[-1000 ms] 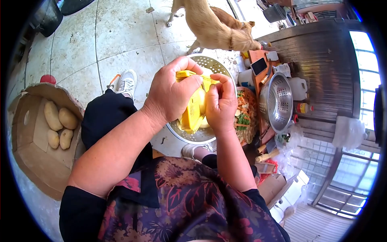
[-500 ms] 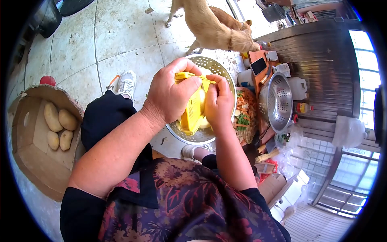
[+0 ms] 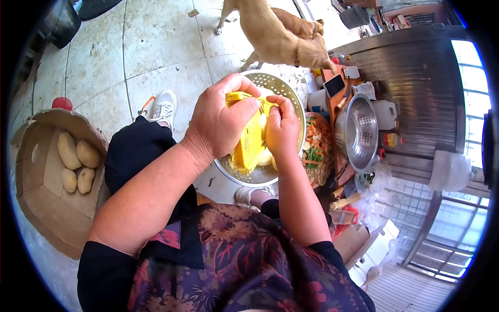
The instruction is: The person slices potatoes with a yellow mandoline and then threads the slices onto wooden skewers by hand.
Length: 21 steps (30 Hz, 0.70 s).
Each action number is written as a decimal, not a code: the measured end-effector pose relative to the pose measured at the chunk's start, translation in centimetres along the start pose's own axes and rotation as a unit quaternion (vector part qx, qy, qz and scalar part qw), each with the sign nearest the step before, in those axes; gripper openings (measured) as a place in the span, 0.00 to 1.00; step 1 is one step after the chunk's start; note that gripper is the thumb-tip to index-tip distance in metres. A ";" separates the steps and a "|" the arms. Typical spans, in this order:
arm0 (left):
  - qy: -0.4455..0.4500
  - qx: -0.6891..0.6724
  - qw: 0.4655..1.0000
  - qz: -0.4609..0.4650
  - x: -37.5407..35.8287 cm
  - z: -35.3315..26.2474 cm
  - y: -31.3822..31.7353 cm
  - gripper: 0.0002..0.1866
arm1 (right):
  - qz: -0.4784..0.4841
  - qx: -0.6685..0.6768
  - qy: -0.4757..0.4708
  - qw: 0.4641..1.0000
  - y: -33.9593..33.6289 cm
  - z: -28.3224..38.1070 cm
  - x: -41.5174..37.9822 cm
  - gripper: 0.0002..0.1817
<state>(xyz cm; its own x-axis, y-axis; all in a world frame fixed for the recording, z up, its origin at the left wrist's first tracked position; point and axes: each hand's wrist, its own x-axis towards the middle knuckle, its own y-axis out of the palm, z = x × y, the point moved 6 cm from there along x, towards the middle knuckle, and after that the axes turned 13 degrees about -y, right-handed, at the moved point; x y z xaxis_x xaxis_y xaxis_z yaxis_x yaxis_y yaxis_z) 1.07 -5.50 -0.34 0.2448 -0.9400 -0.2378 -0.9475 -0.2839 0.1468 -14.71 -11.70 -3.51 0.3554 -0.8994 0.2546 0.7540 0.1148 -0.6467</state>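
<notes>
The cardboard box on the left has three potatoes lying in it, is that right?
Not quite: the number is wrong. The head view shows four potatoes lying in the cardboard box on the left.

The stained, pale tiled floor (image 3: 93, 57) carries an open cardboard box (image 3: 52, 218), 2 white shoes (image 3: 165, 108) and scattered debris (image 3: 193, 13).

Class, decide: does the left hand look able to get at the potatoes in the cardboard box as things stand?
Probably not right away: the left hand holds the yellow item. Once freed, likely yes: the cardboard box is open and the potatoes lie uncovered.
</notes>
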 end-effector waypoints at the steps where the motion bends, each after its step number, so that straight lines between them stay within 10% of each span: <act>1: -0.002 0.001 1.000 0.001 0.0 0.1 0.1 0.13 | -0.009 0.004 -0.062 0.998 -0.3 2.6 -0.1 0.10; 4: -0.001 0.001 1.000 -0.003 -0.1 0.1 0.1 0.13 | -0.034 0.001 -0.090 0.995 0.1 1.8 0.0 0.10; 8: 0.002 0.005 1.000 0.012 0.0 0.3 0.4 0.13 | 0.032 -0.058 0.099 0.993 1.1 -5.2 0.8 0.10; 21: -0.002 -0.001 1.000 0.005 -0.1 0.1 0.0 0.13 | -0.002 -0.074 -0.049 0.996 0.6 0.0 0.3 0.09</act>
<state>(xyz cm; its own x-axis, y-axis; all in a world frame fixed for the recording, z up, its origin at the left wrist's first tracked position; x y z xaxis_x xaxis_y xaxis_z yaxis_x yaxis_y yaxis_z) 1.00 -5.36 -0.41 0.2352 -0.9417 -0.2405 -0.9495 -0.2755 0.1503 -14.17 -11.90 -3.88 0.4097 -0.8533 0.3225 0.6684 0.0402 -0.7427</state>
